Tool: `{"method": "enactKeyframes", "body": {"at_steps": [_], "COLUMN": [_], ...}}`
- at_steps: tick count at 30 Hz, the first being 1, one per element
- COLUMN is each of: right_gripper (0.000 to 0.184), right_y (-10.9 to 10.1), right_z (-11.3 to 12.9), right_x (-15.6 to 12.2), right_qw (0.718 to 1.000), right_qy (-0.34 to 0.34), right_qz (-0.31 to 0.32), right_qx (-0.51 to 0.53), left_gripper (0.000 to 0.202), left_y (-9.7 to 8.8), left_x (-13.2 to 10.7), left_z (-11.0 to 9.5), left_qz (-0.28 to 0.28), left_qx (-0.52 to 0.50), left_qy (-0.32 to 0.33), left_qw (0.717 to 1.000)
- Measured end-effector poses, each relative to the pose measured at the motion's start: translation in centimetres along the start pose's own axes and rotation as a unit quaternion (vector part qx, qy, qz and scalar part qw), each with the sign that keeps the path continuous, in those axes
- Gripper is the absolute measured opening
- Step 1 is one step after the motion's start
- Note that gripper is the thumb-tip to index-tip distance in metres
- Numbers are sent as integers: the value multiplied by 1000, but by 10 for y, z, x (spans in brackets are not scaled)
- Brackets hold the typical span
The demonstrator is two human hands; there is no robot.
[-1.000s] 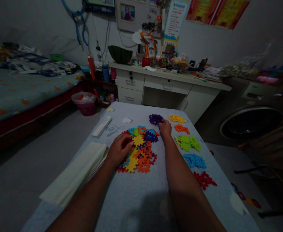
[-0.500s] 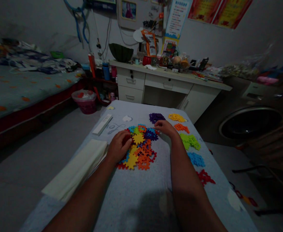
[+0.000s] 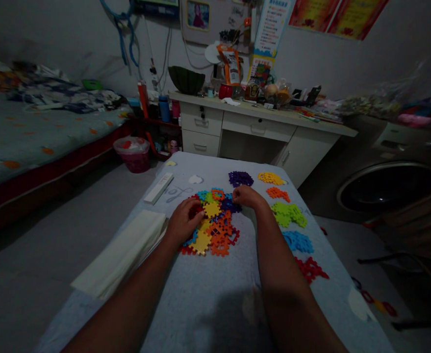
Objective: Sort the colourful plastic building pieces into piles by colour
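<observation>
A mixed pile of flat plastic interlocking pieces with notched edges lies mid-table, with yellow piece point(image 3: 212, 210), orange piece point(image 3: 220, 245) and purple piece point(image 3: 231, 205) among them. At its left edge rests my left hand point(image 3: 183, 221), thumb and fingers apart, with red bits showing in the gap. My right hand point(image 3: 247, 196) is at the pile's upper right, fingertips drawn together beside the purple and blue pieces; whatever they pinch is too small to make out. Just beyond it sits a heap of purple pieces point(image 3: 240, 178).
Down the table's right side run heaps of yellow pieces point(image 3: 270, 178), orange pieces point(image 3: 278, 194), green pieces point(image 3: 289, 214), blue pieces point(image 3: 298, 241) and red pieces point(image 3: 311, 269). On the left lie a white box point(image 3: 159, 188) and a folded pale cloth point(image 3: 121, 252). A desk point(image 3: 259, 130) stands behind.
My right hand has shifted slightly left onto the purple and blue pieces, its fingers bunched closer. My left hand stays at the pile's left edge. The whole view has shifted a little.
</observation>
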State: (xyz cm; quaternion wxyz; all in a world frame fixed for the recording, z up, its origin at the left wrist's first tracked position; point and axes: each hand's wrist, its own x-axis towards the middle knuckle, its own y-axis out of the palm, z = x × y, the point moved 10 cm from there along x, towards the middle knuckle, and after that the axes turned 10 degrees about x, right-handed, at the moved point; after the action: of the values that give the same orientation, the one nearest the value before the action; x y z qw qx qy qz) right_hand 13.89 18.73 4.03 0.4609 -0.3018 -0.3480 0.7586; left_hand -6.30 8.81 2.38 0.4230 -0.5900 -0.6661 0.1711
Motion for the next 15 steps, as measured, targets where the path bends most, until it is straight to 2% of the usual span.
{"method": "enactKeyframes", "body": {"at_steps": [4, 8, 11, 15], "right_gripper": [9, 5, 8, 14], "right_y": [-7, -25, -45, -65], "right_z": [0, -8, -26, -60], "right_x": [-3, -9, -13, -20], "right_qw": [998, 978, 938, 865], "right_qy": [-15, -26, -19, 8], "right_qz": [-2, -50, -152, -318], "right_qx": [65, 202, 311, 389], "left_gripper": [35, 33, 34, 32], "left_y": [1, -1, 0, 4], "left_x": [0, 0, 1, 4], "left_z": [0, -1, 1, 12], "left_qz": [-2, -5, 1, 4], "left_qx": [8, 9, 1, -36], "left_qy": [-7, -7, -9, -44], "left_qw": [1000, 1000, 1000, 998]}}
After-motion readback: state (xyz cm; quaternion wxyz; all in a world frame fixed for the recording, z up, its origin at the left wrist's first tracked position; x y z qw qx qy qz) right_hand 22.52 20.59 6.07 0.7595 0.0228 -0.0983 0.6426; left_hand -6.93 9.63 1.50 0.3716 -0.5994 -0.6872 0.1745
